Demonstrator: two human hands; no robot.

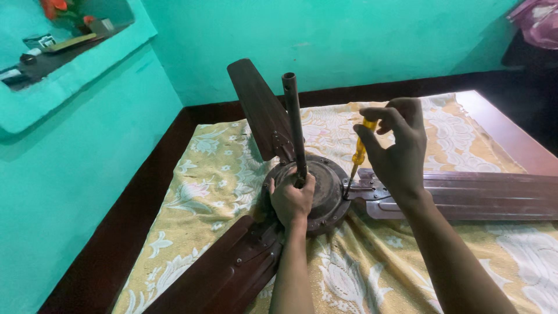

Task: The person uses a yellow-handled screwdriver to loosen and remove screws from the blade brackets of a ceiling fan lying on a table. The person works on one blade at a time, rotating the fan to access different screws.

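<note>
Gripping the fan's upright rod [293, 125] at its base, the left hand [292, 200] steadies the motor housing [325, 189] while right-hand fingers [372, 136] pinch a near-vertical yellow screwdriver [357, 156], tip down on the blade bracket [360, 189] just right of the housing.

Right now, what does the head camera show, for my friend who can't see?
A brown ceiling fan lies on a yellow flowered cloth. The right hand holds a yellow-handled screwdriver at a blade bracket, while the left hand grips the fan's rod.
</note>
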